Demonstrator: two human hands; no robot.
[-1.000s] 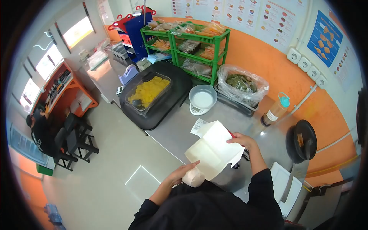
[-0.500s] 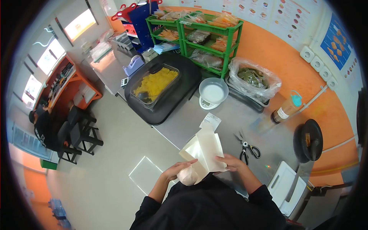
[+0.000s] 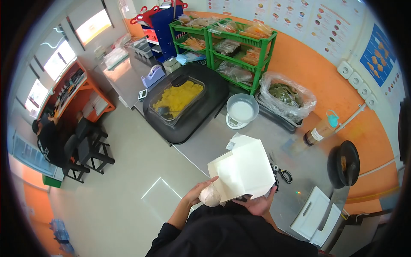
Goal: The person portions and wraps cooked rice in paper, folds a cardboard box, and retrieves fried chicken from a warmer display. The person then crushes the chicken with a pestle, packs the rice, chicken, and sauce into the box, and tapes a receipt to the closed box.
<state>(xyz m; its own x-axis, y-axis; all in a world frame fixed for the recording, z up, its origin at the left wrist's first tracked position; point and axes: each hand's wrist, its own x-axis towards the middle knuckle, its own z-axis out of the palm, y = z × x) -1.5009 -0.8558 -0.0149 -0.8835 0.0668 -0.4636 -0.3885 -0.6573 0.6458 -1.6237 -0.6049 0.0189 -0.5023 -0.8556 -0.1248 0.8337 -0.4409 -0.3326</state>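
A cream paperboard food box [image 3: 239, 167], unfolded at the top with its flaps spread, is held in front of my body above the table edge. My left hand [image 3: 198, 192] grips its left side, with fingers along the panel. At the lower right corner, my right hand [image 3: 260, 204] holds the box from below and the side; some of its fingers are hidden. A rounded pale thing [image 3: 210, 196], whose kind I cannot make out, shows beside my left hand. Black-handled scissors [image 3: 282, 174] lie to the right of the box, and a printed slip [image 3: 232, 141] is partly covered behind it.
On the steel table [image 3: 201, 143] stand a kitchen scale with a bowl [image 3: 242, 109], a tub of yellow food [image 3: 177, 100], a bag of leaves [image 3: 284, 94] and a bottle [image 3: 319, 132]. A knife [image 3: 323, 218] lies on a white board [image 3: 309, 210]. Another person [image 3: 49, 139] sits far left.
The box has opened wider, its lid panel swinging out to the right and showing the inside. My right hand has shifted from the box's side to lower beneath its corner.
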